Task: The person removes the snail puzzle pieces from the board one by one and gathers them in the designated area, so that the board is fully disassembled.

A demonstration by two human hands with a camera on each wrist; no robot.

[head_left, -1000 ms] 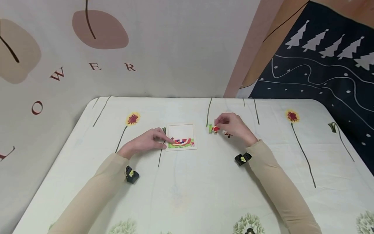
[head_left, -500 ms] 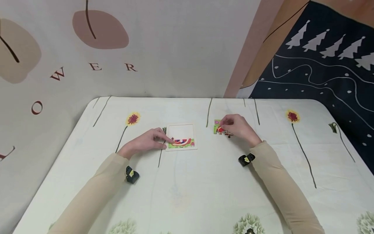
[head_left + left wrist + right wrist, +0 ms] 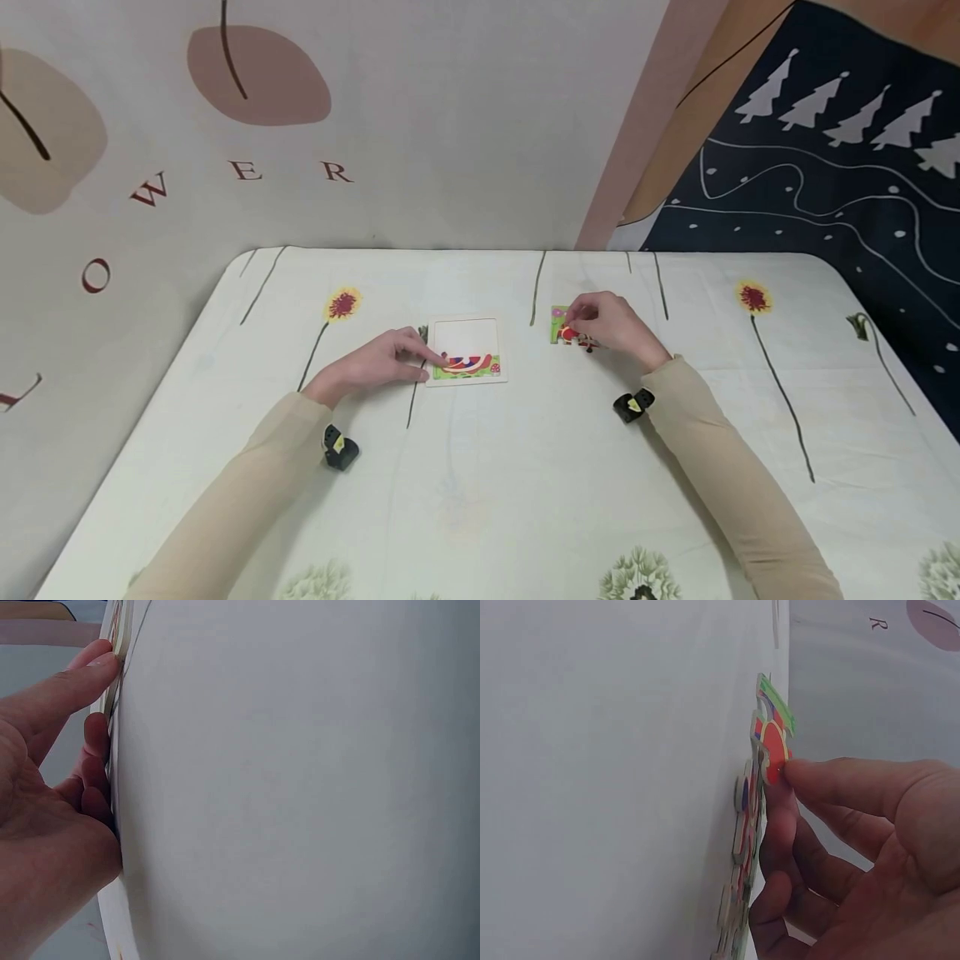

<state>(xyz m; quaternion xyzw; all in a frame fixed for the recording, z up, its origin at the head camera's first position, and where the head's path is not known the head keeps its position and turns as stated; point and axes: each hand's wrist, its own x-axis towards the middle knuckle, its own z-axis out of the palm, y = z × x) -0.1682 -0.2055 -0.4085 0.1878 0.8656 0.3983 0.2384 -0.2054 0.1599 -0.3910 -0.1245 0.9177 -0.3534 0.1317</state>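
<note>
The right hand (image 3: 611, 323) pinches a red-and-green puzzle piece (image 3: 773, 750) at its thumb tip, close to other pieces (image 3: 744, 796), while the left hand (image 3: 378, 365), fingers relaxed, touches the puzzle board (image 3: 467, 337).

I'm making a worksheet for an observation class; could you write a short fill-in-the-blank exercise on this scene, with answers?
1. The left hand touches the puzzle board, whose set pieces fill the ____ (top or bottom) part in the head view.
2. In that view, the right hand pinches a puzzle piece to the board's ____ (left or right).
3. On the backdrop, the letter just right of the E is ____.
4. The sleeves are ____ (beige or navy).

Missing words: bottom; right; R; beige.
</note>
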